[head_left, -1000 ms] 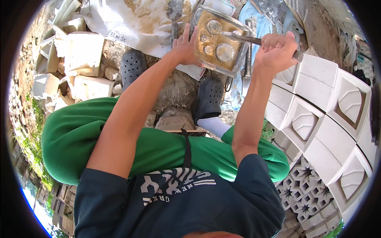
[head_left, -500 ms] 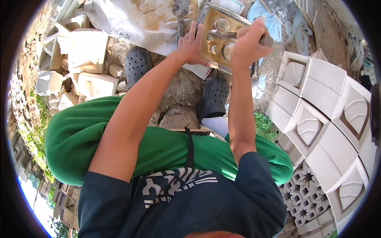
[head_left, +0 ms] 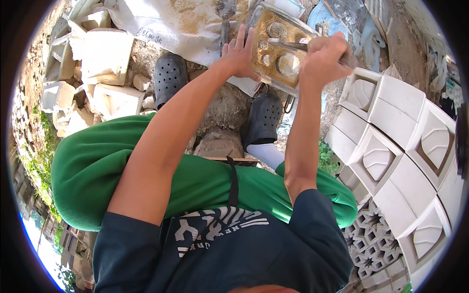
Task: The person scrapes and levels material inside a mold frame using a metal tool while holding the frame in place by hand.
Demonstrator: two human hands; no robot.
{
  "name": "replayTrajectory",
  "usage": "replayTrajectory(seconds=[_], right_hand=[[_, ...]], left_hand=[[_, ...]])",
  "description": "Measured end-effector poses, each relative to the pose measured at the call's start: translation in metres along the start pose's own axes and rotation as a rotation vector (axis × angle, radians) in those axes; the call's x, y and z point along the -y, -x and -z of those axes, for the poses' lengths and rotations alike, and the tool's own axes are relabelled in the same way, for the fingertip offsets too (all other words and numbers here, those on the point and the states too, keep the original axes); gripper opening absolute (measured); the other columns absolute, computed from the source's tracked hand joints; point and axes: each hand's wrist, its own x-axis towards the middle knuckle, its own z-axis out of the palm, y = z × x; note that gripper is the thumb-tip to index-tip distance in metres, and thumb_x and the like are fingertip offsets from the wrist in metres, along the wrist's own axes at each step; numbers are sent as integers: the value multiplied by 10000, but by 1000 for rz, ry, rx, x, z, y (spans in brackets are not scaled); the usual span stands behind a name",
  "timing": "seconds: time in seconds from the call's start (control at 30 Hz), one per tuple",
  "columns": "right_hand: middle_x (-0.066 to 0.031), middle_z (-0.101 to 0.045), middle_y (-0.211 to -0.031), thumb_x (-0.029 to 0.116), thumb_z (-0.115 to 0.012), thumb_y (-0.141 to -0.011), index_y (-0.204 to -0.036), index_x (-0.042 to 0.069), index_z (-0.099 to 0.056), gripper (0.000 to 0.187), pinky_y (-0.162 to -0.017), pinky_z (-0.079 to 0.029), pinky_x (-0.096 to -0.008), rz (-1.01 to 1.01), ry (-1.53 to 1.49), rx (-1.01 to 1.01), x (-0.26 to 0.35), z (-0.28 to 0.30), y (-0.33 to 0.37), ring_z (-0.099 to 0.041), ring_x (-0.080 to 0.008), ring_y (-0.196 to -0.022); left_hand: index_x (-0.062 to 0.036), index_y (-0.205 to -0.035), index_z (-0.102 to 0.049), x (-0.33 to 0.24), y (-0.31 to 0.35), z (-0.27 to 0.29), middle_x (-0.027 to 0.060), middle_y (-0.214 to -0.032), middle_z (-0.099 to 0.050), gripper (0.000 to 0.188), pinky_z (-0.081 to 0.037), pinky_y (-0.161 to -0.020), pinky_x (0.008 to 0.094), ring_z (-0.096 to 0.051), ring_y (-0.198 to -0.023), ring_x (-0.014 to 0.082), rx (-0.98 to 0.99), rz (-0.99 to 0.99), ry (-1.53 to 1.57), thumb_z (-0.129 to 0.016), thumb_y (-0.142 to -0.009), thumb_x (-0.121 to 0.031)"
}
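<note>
My left hand has its fingers spread and rests against the left edge of a rectangular mould. The mould has a grey rim and a sandy yellow-brown face with several round recesses. My right hand is closed in a fist around a hand tool with a narrow metal blade. This blade reaches left over the mould's face, and the end of the handle sticks out on the right of my fist. My fingers hide the middle of the tool.
Beyond my left hand a trowel lies on a white sack dusted with sand. Pale broken blocks are piled at left. White moulded blocks and star-patterned blocks stand at right. Blue sheeting lies behind the mould.
My right hand has moved right with the tool, uncovering more of the mould's face. The mould and my left hand appear slightly farther right in the picture.
</note>
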Motion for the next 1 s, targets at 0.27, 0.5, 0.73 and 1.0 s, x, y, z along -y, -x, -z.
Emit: replayTrajectory(seconds=[0.27, 0.5, 0.73, 1.0], right_hand=[[-17, -388, -471, 69, -524, -822, -503, 81, -336, 371, -402, -234, -276, -47, -130, 88, -35, 34, -2, -319, -92, -396], [3, -225, -446, 117, -413, -836, -518, 121, -228, 368, -432, -180, -321, -87, -315, 428, 5, 67, -54, -149, -121, -419], [-13, -285, -461, 82, -501, -817, -511, 94, -299, 366, -428, -230, -320, -195, -372, 393, -52, 69, -47, -244, -130, -405], [3, -326, -478, 112, -537, -854, -572, 64, -424, 307, -418, -274, -297, -224, -345, 60, -28, 49, -51, -296, -116, -397]], left_hand=[[-118, -1503, 166, -6, -4, 0, 218, -1564, 139, 1466, -225, -1115, 571, -196, -1389, 494, -7, -11, -10, -862, -555, -559], [-87, -1490, 191, 0, -2, 5, 253, -1549, 142, 1491, -213, -1109, 592, -166, -1400, 488, 41, 17, -26, -856, -547, -578], [-72, -1481, 208, -7, -8, 7, 285, -1536, 152, 1516, -216, -1109, 576, -162, -1394, 506, 82, 28, -92, -832, -534, -639], [-143, -1472, 257, -10, -7, 9, 218, -1550, 204, 1500, -204, -1127, 566, -189, -1394, 496, 137, 122, -71, -849, -561, -587]])
